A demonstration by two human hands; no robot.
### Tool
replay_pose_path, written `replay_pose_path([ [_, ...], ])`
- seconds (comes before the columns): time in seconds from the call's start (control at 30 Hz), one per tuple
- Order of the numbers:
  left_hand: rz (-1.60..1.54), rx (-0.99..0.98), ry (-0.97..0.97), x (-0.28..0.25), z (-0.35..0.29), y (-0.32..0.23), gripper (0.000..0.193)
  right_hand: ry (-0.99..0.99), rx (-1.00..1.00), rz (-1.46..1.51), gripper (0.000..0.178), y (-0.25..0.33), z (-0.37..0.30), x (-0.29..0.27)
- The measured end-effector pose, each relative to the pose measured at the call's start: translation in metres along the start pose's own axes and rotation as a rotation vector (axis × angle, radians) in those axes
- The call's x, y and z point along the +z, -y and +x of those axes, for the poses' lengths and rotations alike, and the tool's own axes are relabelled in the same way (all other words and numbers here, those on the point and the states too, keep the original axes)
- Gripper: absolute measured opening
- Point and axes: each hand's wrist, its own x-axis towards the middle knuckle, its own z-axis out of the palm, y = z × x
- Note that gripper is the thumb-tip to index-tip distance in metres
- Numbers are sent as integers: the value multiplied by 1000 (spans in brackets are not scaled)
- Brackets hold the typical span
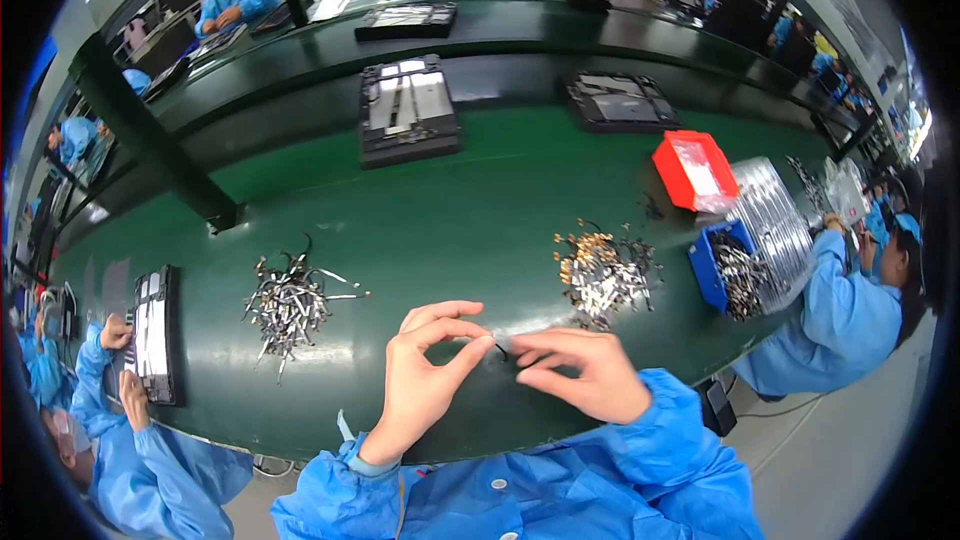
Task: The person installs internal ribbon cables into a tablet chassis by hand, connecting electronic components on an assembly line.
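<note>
At the lower left of the frame, a co-worker in blue (165, 475) has both hands at the near side of a flat dark unit with a white panel (154, 338), which lies on the green table (450, 230). A dark green post (150, 130) slants down through the upper left. Right of its foot, at centre left, sits a loose pile of silvery and black strips (288, 308), a few of them sticking out at its edges. Above the centre, a dark tray with pale strips (410, 110) lies well apart from the hands

At the lower centre, the left hand (422, 370) has its thumb and index finger pressed together at the tips, pinching a small dark part (502, 349). The part juts out to the right of that pinch, in the narrow space between the two hands. Just right of it, the right hand (598, 375) is slightly blurred, with thumb and fingers spread and pointing left toward the part; whether a fingertip touches it I cannot tell

Above the right hand lies a pile of silvery strips with gold-coloured bits (602, 278), and higher up a second dark tray (622, 100). Further right come a red bin (671, 175), a blue bin (707, 275) filled with small parts, and a clear ribbed plastic tray (778, 225) just beside them. Another co-worker (835, 315) sits at the right edge
</note>
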Motion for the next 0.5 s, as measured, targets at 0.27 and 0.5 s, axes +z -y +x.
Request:
replay_pose_path([
  [0.27, -386, -127, 21, 26, -14, -36, 23, -81, 154, 400, 16, -9, -10, -11],
  [0.5, -372, -411, 489, 35, -46, -47, 29, -164, 162, 325, 21, 5, -16, -12],
])
